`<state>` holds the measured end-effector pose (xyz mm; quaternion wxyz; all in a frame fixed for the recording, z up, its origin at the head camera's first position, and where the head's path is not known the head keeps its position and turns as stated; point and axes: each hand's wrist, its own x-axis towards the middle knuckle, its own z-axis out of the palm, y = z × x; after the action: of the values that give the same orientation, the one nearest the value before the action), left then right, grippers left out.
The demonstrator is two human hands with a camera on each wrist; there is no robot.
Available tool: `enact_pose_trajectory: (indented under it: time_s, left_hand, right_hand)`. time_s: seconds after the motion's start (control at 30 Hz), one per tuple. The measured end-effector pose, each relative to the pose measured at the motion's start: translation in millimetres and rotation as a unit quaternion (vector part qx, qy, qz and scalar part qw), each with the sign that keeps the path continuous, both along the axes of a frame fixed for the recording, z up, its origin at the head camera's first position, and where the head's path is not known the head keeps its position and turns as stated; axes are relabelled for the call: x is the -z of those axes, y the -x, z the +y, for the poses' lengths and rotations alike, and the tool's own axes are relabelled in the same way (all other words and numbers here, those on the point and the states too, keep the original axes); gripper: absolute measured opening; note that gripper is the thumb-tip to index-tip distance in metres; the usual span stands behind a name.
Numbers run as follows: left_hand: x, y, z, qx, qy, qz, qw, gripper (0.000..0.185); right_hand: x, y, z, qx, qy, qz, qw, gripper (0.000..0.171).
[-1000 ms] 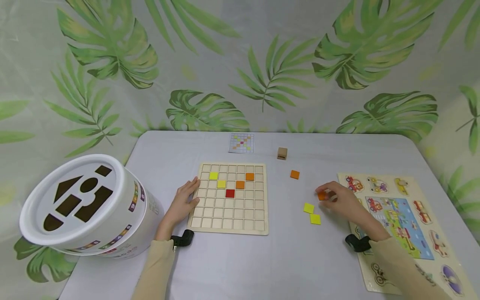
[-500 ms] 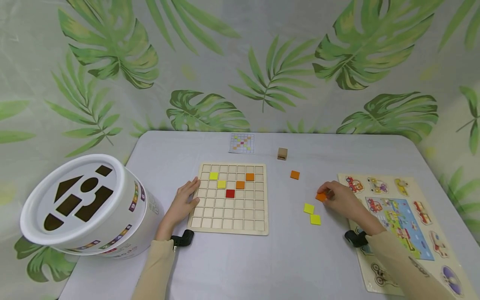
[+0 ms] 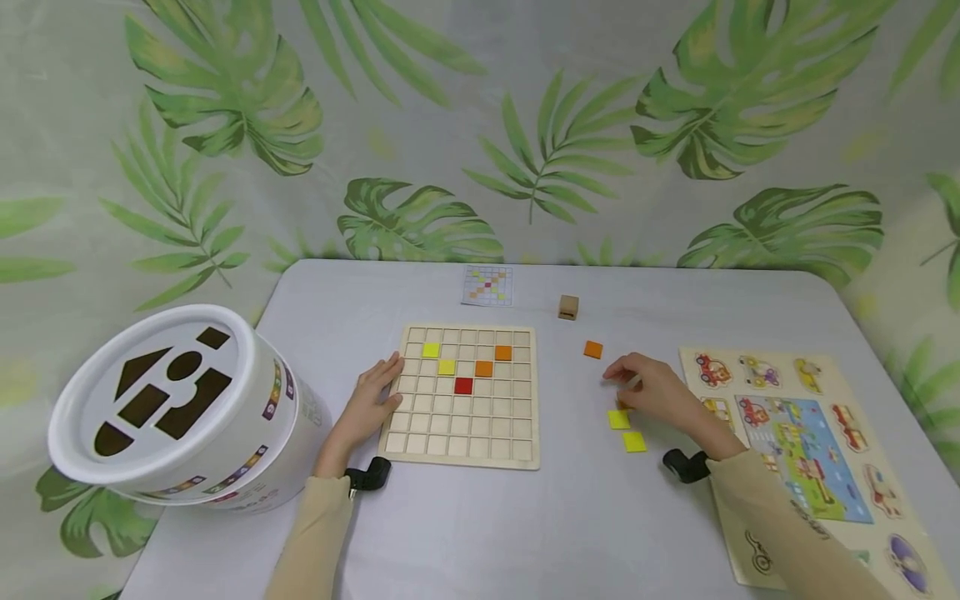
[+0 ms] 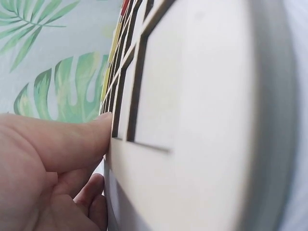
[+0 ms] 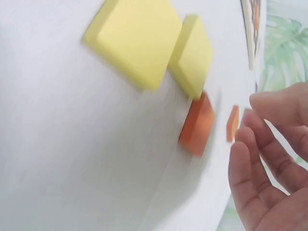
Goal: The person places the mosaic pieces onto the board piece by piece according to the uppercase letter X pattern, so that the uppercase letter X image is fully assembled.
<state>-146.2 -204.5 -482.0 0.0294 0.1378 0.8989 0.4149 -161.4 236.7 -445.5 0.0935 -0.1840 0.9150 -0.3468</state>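
While apart: fingers (image 5: 262,159), orange tile (image 5: 196,126) (blurred).

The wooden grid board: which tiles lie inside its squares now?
The wooden grid board holds five tiles: two yellow tiles, two orange tiles and one red tile. The other squares show bare wood. The left hand covers part of its left edge.

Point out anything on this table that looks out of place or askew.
The white shape-sorter bucket lies tipped on its side at the table's left edge, lid facing the camera. Loose tiles sit off the grid board: one orange tile and two yellow tiles near the right hand.
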Motion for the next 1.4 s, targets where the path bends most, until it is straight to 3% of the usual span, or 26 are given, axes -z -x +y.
enact_pose_trajectory:
  time_s: [0.47,0.63,0.8,1.07,1.23,1.4]
  left_hand:
    - [1.0,0.6,-1,-0.008,0.005,-0.003,1.0,0.056]
    - [1.9,-0.1,-1,-0.007,0.006,-0.001,1.0,0.056]
    - [1.5,-0.5,0,-0.004,0.001,0.0,1.0,0.056]
    - [1.1,-0.2,1,-0.008,0.0,-0.001,1.0,0.056]
    - [1.3,0.2,2,-0.01,-0.005,-0.003,0.9999,0.056]
    - [1.6,0.4,1,-0.009,0.001,0.0,1.0,0.056]
  right_hand:
    - [12.0,-4.9,17,-0.004,-0.056,0.012,0.998,0.026]
    - [7.0,0.6,3,-0.015,-0.025,0.015,0.999,0.025]
    - [-2.4,4.1,-38,-0.043,0.027,0.009,0.999,0.025]
    - [-5.0,6.8,-133,-0.107,0.053,0.007,0.993,0.023]
    - [-3.0,5.4,-181,-0.143,0.044,-0.004,0.989,0.021]
    - [-0.5,7.6,-209,-0.159,0.01,0.002,0.987,0.019]
